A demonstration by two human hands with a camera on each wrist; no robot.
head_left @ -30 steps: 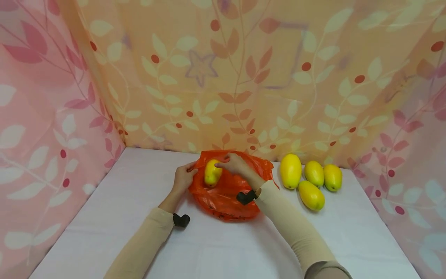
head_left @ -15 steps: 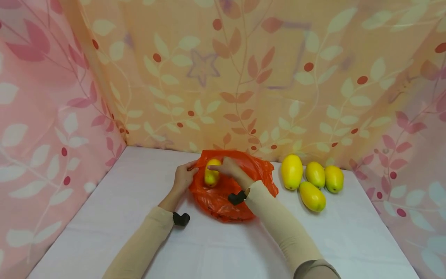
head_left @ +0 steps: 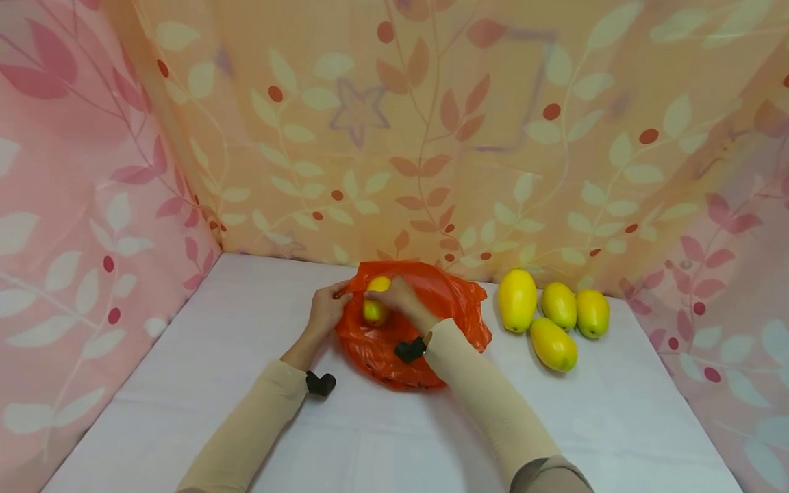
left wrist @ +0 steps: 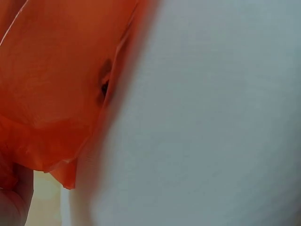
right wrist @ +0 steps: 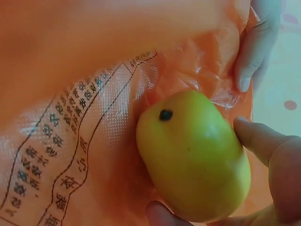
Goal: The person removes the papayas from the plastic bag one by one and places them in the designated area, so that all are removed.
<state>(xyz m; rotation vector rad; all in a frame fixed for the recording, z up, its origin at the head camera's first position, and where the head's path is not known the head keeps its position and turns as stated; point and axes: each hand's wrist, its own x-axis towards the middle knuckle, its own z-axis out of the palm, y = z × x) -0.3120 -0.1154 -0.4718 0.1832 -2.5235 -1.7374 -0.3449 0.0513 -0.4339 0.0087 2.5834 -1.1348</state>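
A red plastic bag (head_left: 425, 342) lies spread on the table, with printed lettering showing in the right wrist view. On it is a yellow-green mango (right wrist: 197, 160), its dark stem spot facing the right wrist camera. My right hand (head_left: 401, 298) grips this mango, thumb on one side and fingers curled at the other. The left hand (head_left: 327, 309) pinches the bag's left edge between thumb and fingers. In the left wrist view, only part of that hand (left wrist: 19, 197) shows below the bag's red film.
Several more mangoes, among them a large one (head_left: 517, 300) and a front one (head_left: 553, 345), lie grouped right of the bag. They rest on a white-covered table (head_left: 203, 329). A floral curtain (head_left: 308, 150) stands directly behind and at both sides.
My right hand has shifted left over the mango, its thumb now lying across the fruit. The left hand stays at the bag's edge. The other mangoes have not moved.
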